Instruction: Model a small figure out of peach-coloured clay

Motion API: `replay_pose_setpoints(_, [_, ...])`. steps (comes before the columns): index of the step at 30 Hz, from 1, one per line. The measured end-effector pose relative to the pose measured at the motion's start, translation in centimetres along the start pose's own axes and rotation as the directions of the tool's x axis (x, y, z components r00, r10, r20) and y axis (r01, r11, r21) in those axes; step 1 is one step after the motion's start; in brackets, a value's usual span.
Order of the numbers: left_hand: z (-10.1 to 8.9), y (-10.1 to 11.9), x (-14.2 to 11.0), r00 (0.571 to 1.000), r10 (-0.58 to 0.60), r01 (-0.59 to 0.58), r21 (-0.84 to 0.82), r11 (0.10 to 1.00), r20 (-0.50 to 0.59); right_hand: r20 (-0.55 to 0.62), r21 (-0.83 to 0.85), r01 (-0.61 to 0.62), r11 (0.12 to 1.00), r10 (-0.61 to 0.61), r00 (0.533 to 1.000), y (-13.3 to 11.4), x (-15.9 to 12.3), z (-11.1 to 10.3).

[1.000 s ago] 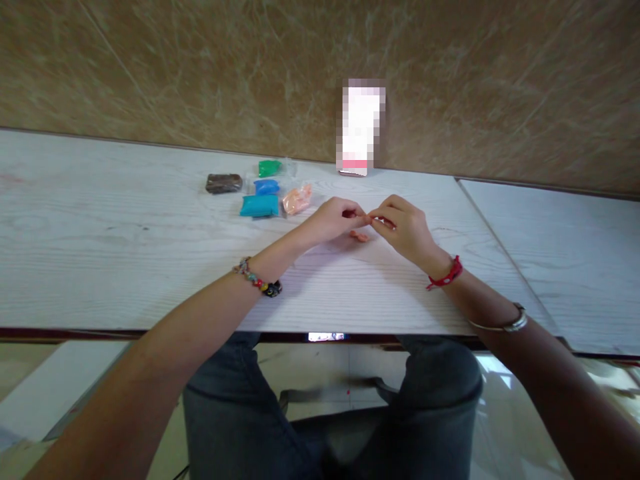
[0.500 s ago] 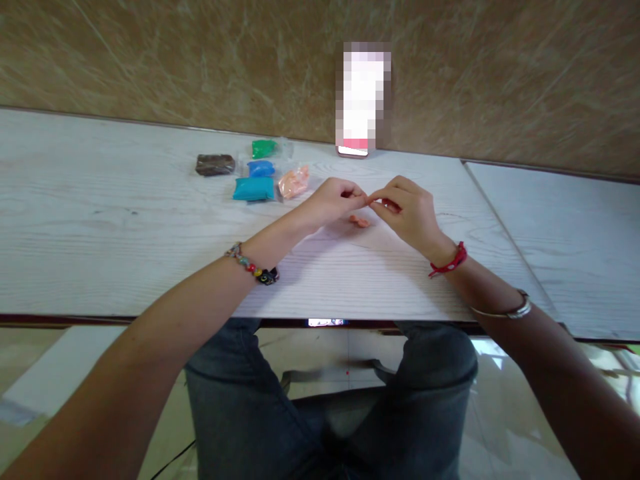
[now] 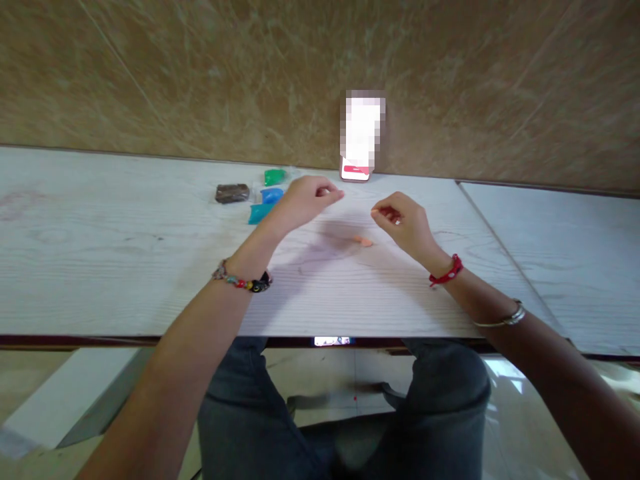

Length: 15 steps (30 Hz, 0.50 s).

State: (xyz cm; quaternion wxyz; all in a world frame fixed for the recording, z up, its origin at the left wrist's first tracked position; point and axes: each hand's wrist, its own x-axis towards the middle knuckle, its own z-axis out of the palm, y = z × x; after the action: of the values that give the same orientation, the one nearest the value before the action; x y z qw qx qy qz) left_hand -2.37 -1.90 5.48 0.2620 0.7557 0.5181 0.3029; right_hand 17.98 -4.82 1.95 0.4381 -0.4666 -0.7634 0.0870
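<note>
My left hand [image 3: 309,199] hovers above the table near the packets, thumb and fingers drawn together. Whatever it may hold is hidden. To its right, my right hand [image 3: 404,217] is closed in a pinch, and anything at its fingertips is too small to name. A gap separates the two hands. Small peach-coloured lumps that look like modelling clay [image 3: 364,241] lie on the table below and between them. Behind my left forearm and hand are a teal packet [image 3: 259,214], partly covered, and a blue packet [image 3: 271,195]. The peach packet is hidden now.
On the white wood-grain table [image 3: 100,267] also lie a brown packet [image 3: 233,193] and a green packet [image 3: 275,177]. A phone [image 3: 356,170] with a blurred screen leans against the brown marbled wall [image 3: 200,80]. A seam crosses the tabletop on the right.
My hands, whose fingertips met over the clay, have come apart. The left moved left and now covers the peach packet; the right stays about where it was. The camera view also shifted.
</note>
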Motion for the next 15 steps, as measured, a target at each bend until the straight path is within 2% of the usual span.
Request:
replay_pose_setpoints(2, [-3.3,-1.4,0.2,0.989,-0.035,0.064,0.197,0.978,-0.146,0.080,0.010,-0.072,0.997,0.071,0.994,-0.2,1.4,0.3])
replay_pose_setpoints(3, [-4.7,-2.3,0.2,0.984,-0.048,0.085,0.214,0.973,-0.173,0.133,-0.011,-0.080,0.997,0.080,0.988,-0.2,2.2,0.6])
replay_pose_setpoints(5, [-6.4,-4.3,0.5,0.983,-0.102,0.138,0.250,0.958,-0.151,0.240,-0.087,-0.018,0.996,0.038,0.970,-0.4,4.0,1.3])
replay_pose_setpoints(6, [-6.7,-5.2,0.6,0.986,-0.102,0.136,0.275,0.952,-0.133,0.296,-0.128,0.039,0.991,0.000,0.955,-0.3,4.8,1.7])
replay_pose_setpoints(8, [-6.3,-6.5,1.1,0.992,-0.090,0.116,0.380,0.918,-0.085,0.430,-0.166,0.162,0.973,-0.076,0.900,0.0,5.9,2.9])
replay_pose_setpoints(11, [-4.2,-7.0,1.6,0.998,0.059,-0.057,0.504,0.862,0.010,0.615,-0.165,0.301,0.939,-0.141,0.776,0.9,6.5,4.6])
replay_pose_setpoints(12, [-3.5,-6.8,1.6,0.995,0.096,-0.083,0.534,0.842,0.003,0.650,-0.169,0.348,0.922,-0.161,0.743,1.2,6.5,4.9])
replay_pose_setpoints(15, [-1.9,-6.0,1.5,0.989,0.137,-0.138,0.602,0.787,0.049,0.693,-0.167,0.404,0.899,-0.185,0.697,2.0,6.5,5.2])
